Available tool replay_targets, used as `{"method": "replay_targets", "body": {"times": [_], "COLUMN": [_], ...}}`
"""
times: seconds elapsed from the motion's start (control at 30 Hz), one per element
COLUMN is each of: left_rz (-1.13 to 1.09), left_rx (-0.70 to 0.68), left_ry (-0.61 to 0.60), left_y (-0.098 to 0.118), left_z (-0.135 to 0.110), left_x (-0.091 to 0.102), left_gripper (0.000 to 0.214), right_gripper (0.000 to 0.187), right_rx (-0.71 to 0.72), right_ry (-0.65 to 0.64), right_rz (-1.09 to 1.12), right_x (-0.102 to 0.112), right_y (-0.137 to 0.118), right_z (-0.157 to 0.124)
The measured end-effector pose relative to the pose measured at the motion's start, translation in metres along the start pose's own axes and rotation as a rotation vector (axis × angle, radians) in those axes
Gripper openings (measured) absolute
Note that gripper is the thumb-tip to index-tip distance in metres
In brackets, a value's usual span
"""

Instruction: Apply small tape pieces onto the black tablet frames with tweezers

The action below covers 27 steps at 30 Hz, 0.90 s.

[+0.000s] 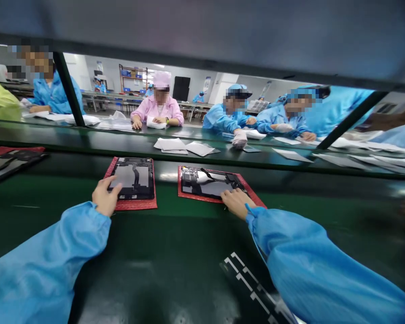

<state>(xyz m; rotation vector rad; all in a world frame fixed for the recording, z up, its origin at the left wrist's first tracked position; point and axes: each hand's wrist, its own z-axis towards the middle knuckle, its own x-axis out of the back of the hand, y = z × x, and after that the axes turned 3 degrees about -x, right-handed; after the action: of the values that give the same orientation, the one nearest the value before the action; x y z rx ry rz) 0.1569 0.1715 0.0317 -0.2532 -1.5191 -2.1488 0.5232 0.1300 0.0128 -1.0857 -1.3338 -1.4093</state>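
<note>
My left hand (106,196) is at the near left corner of an opened tablet (131,177), thumb and fingers apart. That tablet lies on a red bubble-wrap sheet (137,205), its dark inside and a black ribbon cable facing up. Farther right, my right hand (238,202) has its bent fingers on the near edge of a second opened tablet (205,182), with the thumb low at the rim. A red bubble-wrap sheet (251,189) shows under this one too. Whether my left fingertips touch their tablet is hard to tell.
Another opened tablet (13,162) on red wrap lies far left. A clear sheet with white strips (246,283) is near my right sleeve. White sheets (170,144) lie on the raised ledge beyond. Co-workers sit across the line; a grey panel (202,36) hangs overhead on dark posts.
</note>
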Motion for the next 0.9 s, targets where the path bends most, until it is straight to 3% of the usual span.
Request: {"method": "replay_targets", "body": {"times": [0.07,0.13,0.3,0.4,0.5,0.57,0.67,0.8,0.9], "left_rz": [-0.149,-0.318,-0.694,-0.833,-0.873,-0.86,-0.847,-0.814,-0.724], "left_rx": [0.089,0.18,0.554,0.676,0.72,0.744,0.765,0.807,0.905], "left_ry": [-0.04,-0.163,-0.436,-0.464,-0.39,-0.323,-0.262,-0.261,-0.309], "left_y": [0.018,0.038,0.082,0.097,0.098,0.094,0.085,0.08,0.075], "left_z": [-0.019,-0.042,-0.078,-0.079,-0.076,-0.075,-0.078,-0.103,-0.144], "left_x": [-0.018,-0.041,-0.106,-0.136,-0.147,-0.14,-0.108,-0.038,0.015], "left_gripper": [0.029,0.025,0.026,0.03,0.027,0.025,0.024,0.017,0.011], "right_gripper": [0.018,0.019,0.02,0.017,0.012,0.014,0.03,0.038,0.028], "right_rx": [-0.002,0.01,0.095,0.164,0.271,0.335,0.368,0.32,0.195], "right_ry": [0.033,0.056,0.14,0.189,0.225,0.263,0.338,0.556,0.532], "right_rz": [0.003,-0.035,-0.151,-0.173,-0.168,-0.153,-0.126,-0.037,0.113], "right_x": [-0.002,0.001,0.034,0.059,0.078,0.085,0.085,0.069,0.063], "right_y": [-0.003,-0.006,-0.039,-0.074,-0.099,-0.101,-0.079,-0.032,-0.017], "right_z": [0.003,0.002,-0.011,-0.029,-0.058,-0.084,-0.132,-0.198,-0.238]}}
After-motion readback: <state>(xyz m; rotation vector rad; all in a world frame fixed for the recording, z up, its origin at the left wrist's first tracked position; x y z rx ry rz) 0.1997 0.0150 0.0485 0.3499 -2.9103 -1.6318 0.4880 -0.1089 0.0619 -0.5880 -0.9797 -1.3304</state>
